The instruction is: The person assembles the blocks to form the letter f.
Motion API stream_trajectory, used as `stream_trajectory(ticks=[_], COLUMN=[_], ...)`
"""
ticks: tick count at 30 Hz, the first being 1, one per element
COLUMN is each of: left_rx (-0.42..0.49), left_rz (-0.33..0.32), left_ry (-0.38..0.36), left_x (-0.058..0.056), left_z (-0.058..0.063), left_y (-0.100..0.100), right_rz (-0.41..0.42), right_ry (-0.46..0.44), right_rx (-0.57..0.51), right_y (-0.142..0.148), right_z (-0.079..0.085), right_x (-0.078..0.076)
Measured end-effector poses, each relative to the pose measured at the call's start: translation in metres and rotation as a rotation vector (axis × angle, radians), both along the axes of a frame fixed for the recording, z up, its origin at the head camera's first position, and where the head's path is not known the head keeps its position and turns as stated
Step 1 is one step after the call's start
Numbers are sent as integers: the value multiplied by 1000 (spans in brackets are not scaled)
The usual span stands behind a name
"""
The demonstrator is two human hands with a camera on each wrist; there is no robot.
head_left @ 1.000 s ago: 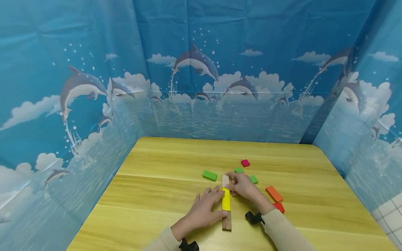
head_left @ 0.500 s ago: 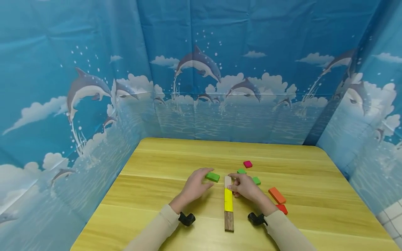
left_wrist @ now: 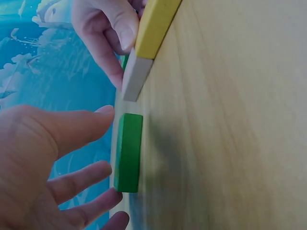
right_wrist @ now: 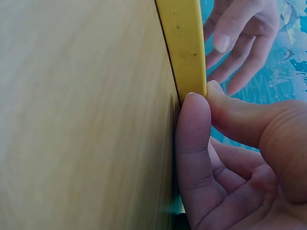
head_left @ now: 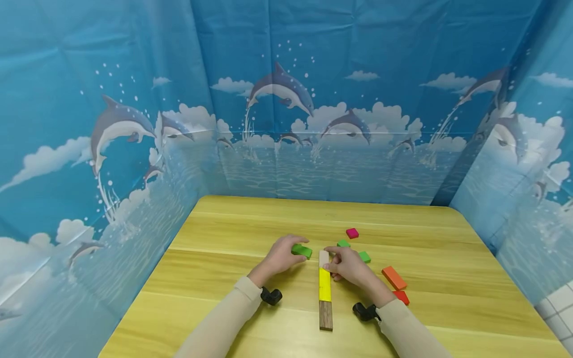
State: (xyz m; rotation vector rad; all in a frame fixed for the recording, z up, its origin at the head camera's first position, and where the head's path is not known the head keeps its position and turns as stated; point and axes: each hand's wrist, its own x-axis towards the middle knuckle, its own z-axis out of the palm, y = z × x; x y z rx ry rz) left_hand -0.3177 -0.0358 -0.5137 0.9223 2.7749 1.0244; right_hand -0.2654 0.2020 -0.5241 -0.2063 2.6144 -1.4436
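A row of blocks lies end to end: a brown wooden block (head_left: 326, 316) nearest me, a yellow block (head_left: 325, 286), then a pale block (head_left: 324, 258) at the far end. My right hand (head_left: 351, 267) holds the pale block, thumb by its joint with the yellow one and index finger near its far end. Left of the row, my left hand (head_left: 281, 255) spreads thumb and fingers around a green block (head_left: 303, 251). In the left wrist view, a gap shows between the thumb and that green block (left_wrist: 128, 153). The right wrist view hides the pale block behind the fingers.
Two more green blocks (head_left: 364, 257) lie beyond my right hand, partly covered. A pink block (head_left: 352, 233) sits farther back. An orange block (head_left: 394, 278) and a red block (head_left: 402, 297) lie to the right. A dolphin-print curtain (head_left: 286, 169) borders the wooden table (head_left: 233, 223).
My left hand has left the row of blocks, moving away and to the left to reach the green block. The right hand has stayed at the pale block.
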Motion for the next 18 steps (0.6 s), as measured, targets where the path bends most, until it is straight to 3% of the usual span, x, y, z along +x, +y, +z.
stream_trajectory(ticks=[10, 18], left_rx=[-88, -130], left_rz=[4, 25], left_ry=[20, 12], left_x=[-11, -12], left_z=[-2, -4], left_y=[7, 6], right_rz=[-19, -13], right_ry=[-4, -18], right_rx=[22, 11], right_y=[1, 0], right_z=[7, 2], right_x=[-2, -1])
